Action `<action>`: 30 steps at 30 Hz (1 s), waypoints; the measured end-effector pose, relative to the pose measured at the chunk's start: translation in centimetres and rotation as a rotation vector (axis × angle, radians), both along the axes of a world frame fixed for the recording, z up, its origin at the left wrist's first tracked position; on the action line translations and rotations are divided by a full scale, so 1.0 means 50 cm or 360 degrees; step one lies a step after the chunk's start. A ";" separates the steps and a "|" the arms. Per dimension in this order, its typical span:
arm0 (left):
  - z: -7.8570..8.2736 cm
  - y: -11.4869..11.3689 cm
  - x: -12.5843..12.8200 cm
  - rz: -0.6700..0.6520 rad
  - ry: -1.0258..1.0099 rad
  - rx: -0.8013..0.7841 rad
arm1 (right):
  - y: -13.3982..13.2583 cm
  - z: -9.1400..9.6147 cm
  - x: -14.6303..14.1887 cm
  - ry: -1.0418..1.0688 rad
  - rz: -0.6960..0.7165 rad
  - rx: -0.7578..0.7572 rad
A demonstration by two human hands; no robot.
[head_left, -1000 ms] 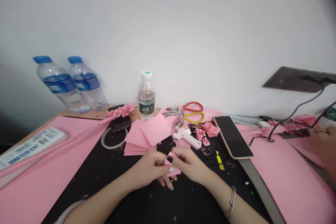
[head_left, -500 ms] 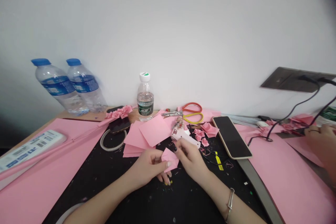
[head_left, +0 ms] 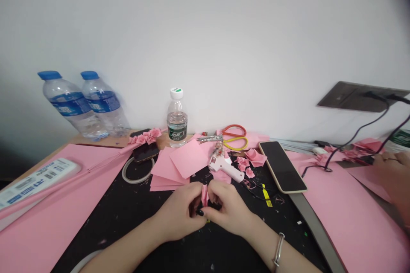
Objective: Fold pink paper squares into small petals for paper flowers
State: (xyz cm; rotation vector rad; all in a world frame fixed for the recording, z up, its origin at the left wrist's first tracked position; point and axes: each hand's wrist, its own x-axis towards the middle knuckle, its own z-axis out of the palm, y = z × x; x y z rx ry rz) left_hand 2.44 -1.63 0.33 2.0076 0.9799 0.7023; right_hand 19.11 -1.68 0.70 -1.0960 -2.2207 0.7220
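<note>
Bottle (head_left: 177, 113) of liquid (head_left: 177, 120) beyond 2 hands (head_left: 181, 213) (head_left: 231, 210)

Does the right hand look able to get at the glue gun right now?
Probably yes: the glue gun lies just beyond the right hand, with nothing seen blocking the way. That hand holds folded pink paper, though, so would likely need to release it.

Two water bottles (head_left: 71, 108) stand at the back left corner of the table (head_left: 75, 139); scissors (head_left: 219, 138) lie near its back edge. Before them lies a glue gun (head_left: 226, 167), between paper squares (head_left: 188, 160) left and a smartphone (head_left: 283, 168) right. Nearer the front, folded paper (head_left: 204, 196) sits between left hand (head_left: 179, 211) and right hand (head_left: 231, 208).
</note>
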 end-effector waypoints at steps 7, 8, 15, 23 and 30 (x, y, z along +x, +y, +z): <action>0.005 -0.002 0.001 0.0059 0.0075 -0.0002 | 0.009 -0.001 0.007 0.0097 -0.0068 0.0009; 0.006 -0.001 0.001 0.0061 0.0041 -0.0035 | 0.011 -0.001 0.008 0.0145 -0.0105 0.0021; 0.002 0.018 -0.001 0.0376 -0.0518 -0.0483 | 0.020 -0.009 0.001 0.0584 -0.0241 -0.0372; -0.006 0.025 0.000 0.0329 -0.0804 -0.1076 | 0.019 -0.016 -0.004 0.0496 -0.0307 -0.0299; -0.001 0.023 0.003 0.0393 -0.0752 -0.1085 | 0.026 -0.006 -0.002 0.0664 -0.0306 -0.0090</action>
